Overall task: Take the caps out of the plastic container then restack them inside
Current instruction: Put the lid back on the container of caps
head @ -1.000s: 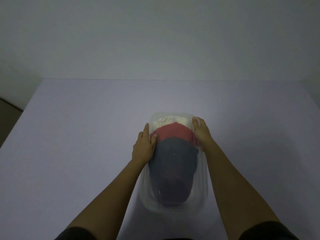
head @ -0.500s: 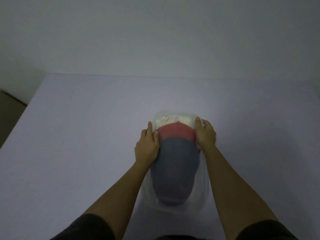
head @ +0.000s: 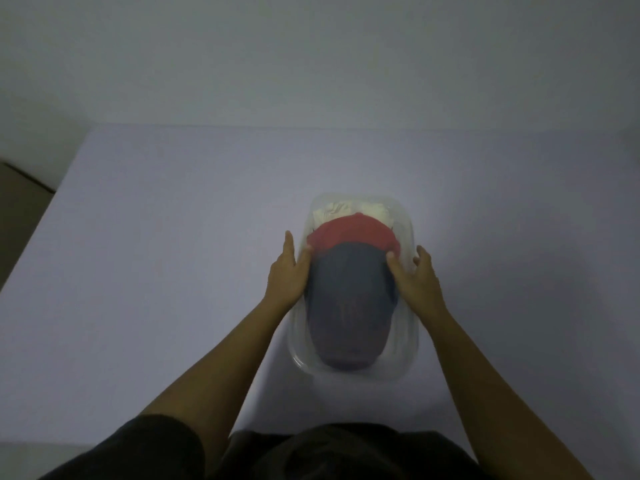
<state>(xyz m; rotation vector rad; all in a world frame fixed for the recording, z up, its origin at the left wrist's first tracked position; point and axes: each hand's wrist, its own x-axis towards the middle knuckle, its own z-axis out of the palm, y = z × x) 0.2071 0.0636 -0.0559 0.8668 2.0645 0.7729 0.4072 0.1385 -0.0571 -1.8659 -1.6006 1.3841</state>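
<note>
A clear plastic container (head: pixel 408 355) stands on the table a little right of centre. Three caps lie nested in it: a white cap (head: pixel 346 211) at the far end, a red cap (head: pixel 353 232) overlapping it, and a blue-grey cap (head: pixel 349 306) on top, nearest me. My left hand (head: pixel 285 275) is at the container's left side, thumb tip inside against the blue-grey cap, fingers straight along the outside of the wall. My right hand (head: pixel 419 284) mirrors it on the right side. Neither hand is closed around anything.
The pale lilac table (head: pixel 156 254) spreads wide on all sides of the container. Its left edge (head: pixel 31 237) drops to a dark floor. A plain wall rises behind the far edge. My dark clothing fills the bottom of the view.
Both hands have slid back toward me along the container's sides, from beside the red cap to beside the blue-grey cap. The caps and container have stayed put.
</note>
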